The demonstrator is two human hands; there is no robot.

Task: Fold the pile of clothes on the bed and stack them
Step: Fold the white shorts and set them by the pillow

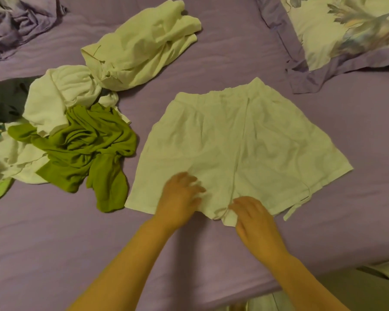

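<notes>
White shorts [240, 142] lie spread flat on the purple bed sheet [54, 239], waistband away from me. My left hand [180, 198] rests on the near hem of the left leg, its fingers spread and blurred. At the crotch of the shorts, my right hand [254, 218] touches the hem with its fingers over the cloth edge. To the left lies an unfolded pile: a green garment [88, 149], a white garment [58, 97] and a pale yellow-white one [144, 46].
A floral pillow with a purple border [346, 34] sits at the top right. Crumpled purple bedding [16, 23] lies at the top left. The bed's near edge [301, 279] runs along the lower right, with my leg beyond it.
</notes>
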